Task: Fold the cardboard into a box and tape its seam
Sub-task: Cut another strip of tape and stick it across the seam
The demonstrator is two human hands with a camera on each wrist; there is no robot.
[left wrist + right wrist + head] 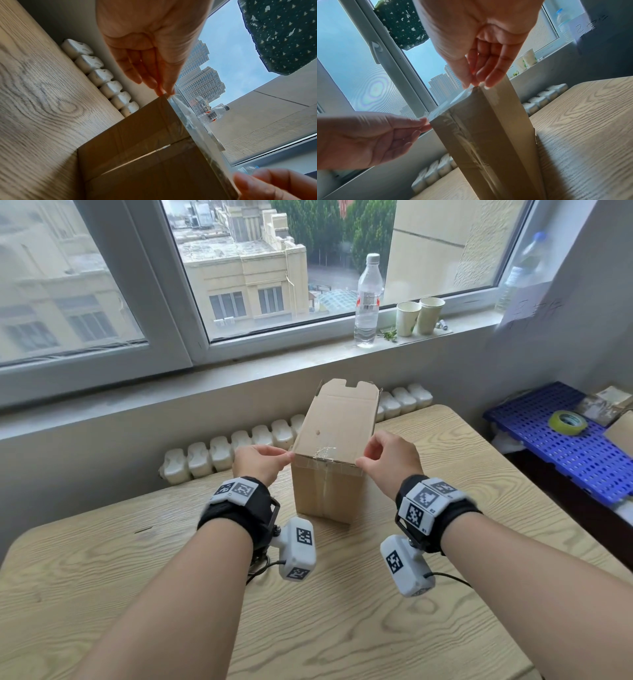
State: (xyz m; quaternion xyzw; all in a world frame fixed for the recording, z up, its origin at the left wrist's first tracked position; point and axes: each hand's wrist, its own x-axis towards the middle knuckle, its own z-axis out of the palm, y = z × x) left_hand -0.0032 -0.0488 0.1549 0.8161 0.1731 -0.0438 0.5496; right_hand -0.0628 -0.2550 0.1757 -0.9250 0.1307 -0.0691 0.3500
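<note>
A brown cardboard box (334,436) lies on the wooden table (342,611), its closed end facing me and a flap (346,392) standing up at the far end. A taped vertical seam (324,491) runs down the near face. A clear tape strip (325,462) stretches along the near top edge. My left hand (289,455) pinches its left end at the box's left corner. My right hand (359,462) pinches the right end at the right corner. In the wrist views the tape strip (447,105) spans from my right hand (476,84) to my left hand (165,93).
A yellow-green tape roll (568,422) sits on a blue perforated crate (548,446) to the right of the table. A water bottle (368,299) and two paper cups (419,316) stand on the windowsill. A white radiator (239,446) runs behind the table.
</note>
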